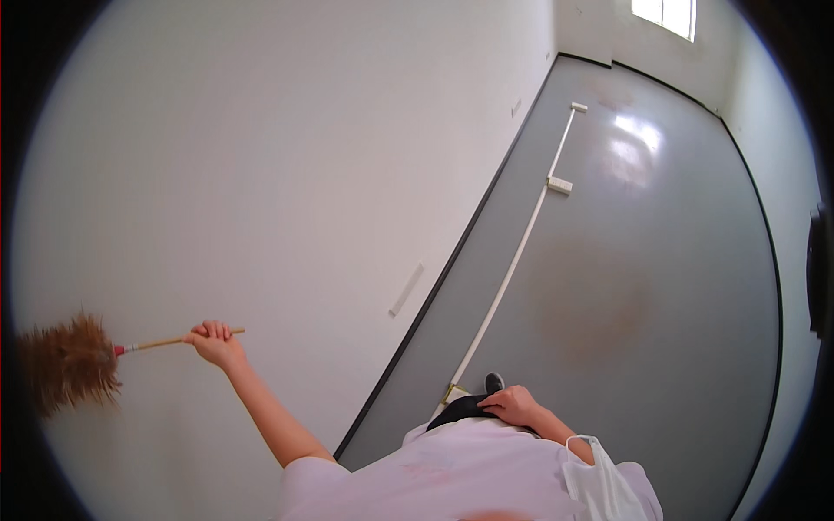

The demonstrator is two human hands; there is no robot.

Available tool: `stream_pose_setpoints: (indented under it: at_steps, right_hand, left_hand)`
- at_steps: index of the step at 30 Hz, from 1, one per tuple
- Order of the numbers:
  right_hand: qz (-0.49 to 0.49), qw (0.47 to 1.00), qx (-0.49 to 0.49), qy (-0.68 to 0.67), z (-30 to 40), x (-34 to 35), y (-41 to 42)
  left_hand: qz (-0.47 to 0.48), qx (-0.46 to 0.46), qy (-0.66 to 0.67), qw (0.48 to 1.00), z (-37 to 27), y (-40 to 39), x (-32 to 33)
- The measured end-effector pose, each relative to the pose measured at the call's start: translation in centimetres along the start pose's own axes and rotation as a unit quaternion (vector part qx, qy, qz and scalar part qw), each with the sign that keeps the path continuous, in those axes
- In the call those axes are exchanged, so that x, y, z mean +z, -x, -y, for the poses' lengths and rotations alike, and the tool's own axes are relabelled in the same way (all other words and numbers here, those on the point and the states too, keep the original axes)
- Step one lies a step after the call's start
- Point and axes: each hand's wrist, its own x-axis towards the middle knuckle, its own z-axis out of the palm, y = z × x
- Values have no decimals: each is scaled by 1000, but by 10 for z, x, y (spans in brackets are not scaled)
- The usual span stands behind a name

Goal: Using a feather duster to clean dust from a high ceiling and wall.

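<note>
My left hand (216,342) is closed around the thin wooden handle of a feather duster (68,361), well out to the left. The duster's brown feathers lie over the white wall (260,163); whether they touch it I cannot tell. A red collar joins the feathers to the handle. My right hand (515,405) rests at my waist against dark clothing, its fingers partly bent. Nothing can be made out in it. A white face mask (603,485) hangs by its loop at my right forearm.
A long white raceway (498,296) with white outlet boxes (560,185) runs along the grey floor (684,260). Black baseboard (417,319) edges the left wall, with a clear strip (406,290) above it. A dark object (818,270) stands out at the far right. A window (668,14) is at the far end.
</note>
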Motion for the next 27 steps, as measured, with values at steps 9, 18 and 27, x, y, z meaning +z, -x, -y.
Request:
stream_pose_setpoints:
  at_steps: [9, 18, 27]
  right_hand:
    - [-2, 999, -49, 3, -94, -111, 49]
    - [40, 998, -36, 12, -1, -159, -44]
    - [123, 985, -111, 40, 19, -141, -134]
  left_hand:
    - [58, 2, -166, 984, 45, 87, 147]
    - [341, 33, -766, 544, 206, -2, 145]
    - [290, -51, -889, 352, 177, -38, 3]
